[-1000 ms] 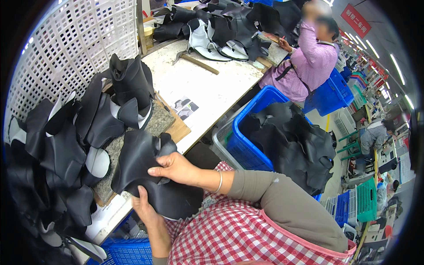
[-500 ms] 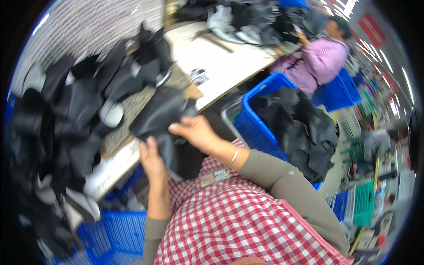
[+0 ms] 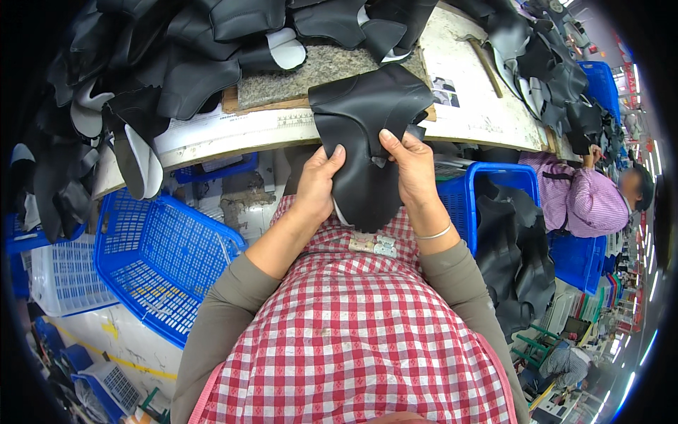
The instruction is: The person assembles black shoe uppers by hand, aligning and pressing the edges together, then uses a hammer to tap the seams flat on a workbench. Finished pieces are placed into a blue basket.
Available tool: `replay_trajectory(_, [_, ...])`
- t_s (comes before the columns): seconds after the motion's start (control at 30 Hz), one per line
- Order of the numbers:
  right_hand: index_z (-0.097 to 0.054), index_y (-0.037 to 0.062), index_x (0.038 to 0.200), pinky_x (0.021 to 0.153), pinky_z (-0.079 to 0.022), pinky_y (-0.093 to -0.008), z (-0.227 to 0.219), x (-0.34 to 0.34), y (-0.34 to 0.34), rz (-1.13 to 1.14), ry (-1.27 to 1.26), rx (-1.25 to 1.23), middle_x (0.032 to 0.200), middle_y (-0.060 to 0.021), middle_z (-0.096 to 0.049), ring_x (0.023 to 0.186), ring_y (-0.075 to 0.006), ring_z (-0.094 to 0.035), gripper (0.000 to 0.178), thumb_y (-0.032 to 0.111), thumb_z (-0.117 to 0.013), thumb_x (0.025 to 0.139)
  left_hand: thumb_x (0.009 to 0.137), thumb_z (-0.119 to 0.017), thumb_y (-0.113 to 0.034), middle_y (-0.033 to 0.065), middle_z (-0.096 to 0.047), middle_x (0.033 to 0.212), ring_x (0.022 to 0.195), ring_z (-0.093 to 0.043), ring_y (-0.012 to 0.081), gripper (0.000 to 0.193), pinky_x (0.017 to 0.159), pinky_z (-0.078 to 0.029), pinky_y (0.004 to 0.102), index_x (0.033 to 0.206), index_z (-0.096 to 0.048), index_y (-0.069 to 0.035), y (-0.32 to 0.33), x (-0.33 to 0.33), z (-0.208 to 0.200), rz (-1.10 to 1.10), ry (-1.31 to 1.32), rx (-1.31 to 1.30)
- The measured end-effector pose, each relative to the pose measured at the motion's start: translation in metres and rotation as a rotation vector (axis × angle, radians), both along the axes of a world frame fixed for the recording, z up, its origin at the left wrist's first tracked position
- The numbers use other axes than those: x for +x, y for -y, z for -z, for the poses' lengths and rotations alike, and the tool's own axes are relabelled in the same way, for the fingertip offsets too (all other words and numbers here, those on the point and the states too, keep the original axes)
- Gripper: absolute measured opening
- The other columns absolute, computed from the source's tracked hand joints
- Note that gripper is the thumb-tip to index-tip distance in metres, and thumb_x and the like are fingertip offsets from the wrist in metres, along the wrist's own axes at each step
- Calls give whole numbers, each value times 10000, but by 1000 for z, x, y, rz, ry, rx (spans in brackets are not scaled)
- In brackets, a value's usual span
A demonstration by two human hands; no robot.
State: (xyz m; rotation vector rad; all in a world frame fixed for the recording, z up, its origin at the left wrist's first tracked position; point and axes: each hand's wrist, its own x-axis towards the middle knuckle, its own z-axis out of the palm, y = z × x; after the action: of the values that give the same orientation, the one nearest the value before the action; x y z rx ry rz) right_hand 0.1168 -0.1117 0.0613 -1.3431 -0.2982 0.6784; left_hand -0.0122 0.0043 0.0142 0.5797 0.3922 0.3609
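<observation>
A black stitched leather piece [image 3: 364, 169], looking like a boot upper, is stretched between both my hands above my lap, its top part reaching over the table edge. My left hand [image 3: 319, 181] grips its left edge, thumb lying on the front face. On the other side my right hand [image 3: 413, 166] pinches it, thumb pressed near a small flap at the middle. The fingers behind the leather are hidden. Just beyond the piece lies a grey stone slab [image 3: 282, 83] on the white worktable [image 3: 205, 133].
Heaped black leather pieces [image 3: 194, 78], some with pale linings, cover the table's far left side. An empty blue basket [image 3: 169, 254] stands at lower left. Right of me a blue crate [image 3: 470, 205] holds black leather. A hammer [image 3: 486, 67] lies on the table; a co-worker [image 3: 590, 198] sits beyond.
My view has swung toward the left, so the table now runs across the top. The leather piece stays in both hands and now hangs more upright, its front facing me.
</observation>
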Motion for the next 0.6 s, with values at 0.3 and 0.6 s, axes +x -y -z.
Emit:
replay_trajectory(0.3, [-763, 2, 1004, 715, -470, -221, 21, 34, 16, -102, 70, -92, 914, -17, -743, 784, -54, -604, 202, 192, -794, 941, 1046, -629, -217, 99, -671, 1290, 1118, -651, 158, 419, 991, -521, 315, 1401, -565, -4, -39, 27, -6, 193, -67, 241])
replay_trajectory(0.6, [-756, 66, 895, 659, -501, -281, -78, 53, 43, -470, 777, -358, 786, 10, -713, 688, -126, -636, 109, 171, -785, 891, 962, -716, -127, 92, -707, 1029, 909, -632, 160, 279, 881, -500, 293, 1187, -705, 38, -87, -44, -16, -46, -120, 554])
